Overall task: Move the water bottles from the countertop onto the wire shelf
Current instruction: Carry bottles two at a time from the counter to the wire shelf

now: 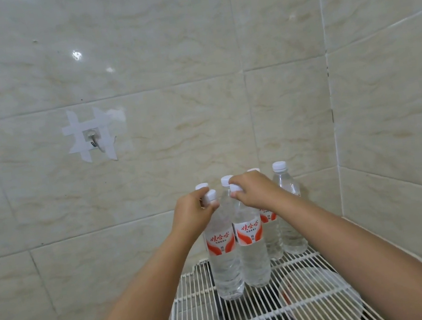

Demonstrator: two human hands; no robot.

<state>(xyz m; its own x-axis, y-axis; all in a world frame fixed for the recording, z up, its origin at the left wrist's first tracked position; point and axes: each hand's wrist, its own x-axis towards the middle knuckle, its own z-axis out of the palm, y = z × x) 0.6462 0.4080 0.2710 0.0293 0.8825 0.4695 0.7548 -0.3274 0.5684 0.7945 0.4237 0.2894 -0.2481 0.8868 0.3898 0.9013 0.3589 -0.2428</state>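
Several clear water bottles with white caps and red-and-white labels stand on the white wire shelf (255, 315) in the tiled corner. My left hand (194, 211) grips the neck of the front left bottle (225, 262) just under its cap. My right hand (255, 191) grips the neck of the front right bottle (254, 254). Both bottles stand upright, side by side, with their bases on the wires. Behind them more bottles stand in a row; the far right bottle (291, 216) is fully visible, the others are partly hidden by my hands.
Tiled walls close the shelf in behind and on the right. A metal hook (93, 139) fixed with white tape hangs on the back wall at the left. A round whitish object (321, 299) lies under the shelf wires. Bare shelf wires stretch in front of the bottles.
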